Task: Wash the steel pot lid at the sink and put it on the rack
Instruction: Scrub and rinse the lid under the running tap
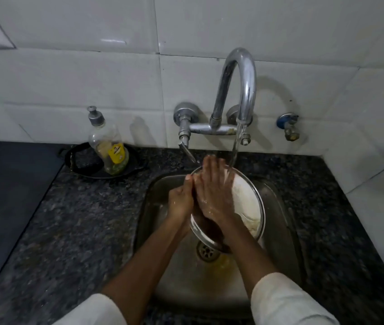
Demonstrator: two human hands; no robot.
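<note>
Under right fingers (212, 170), steel lid (247, 202)

Steel lid (248, 202) tilted over sink (278, 221), apparently wet

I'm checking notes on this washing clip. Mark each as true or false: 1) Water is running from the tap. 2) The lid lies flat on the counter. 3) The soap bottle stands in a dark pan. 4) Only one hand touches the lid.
1) True: a stream falls from the tap onto the lid.
2) False: the lid is held tilted over the sink.
3) True: the soap bottle stands in the dark pan.
4) False: the left hand grips its edge; the right hand rubs its face.
</note>
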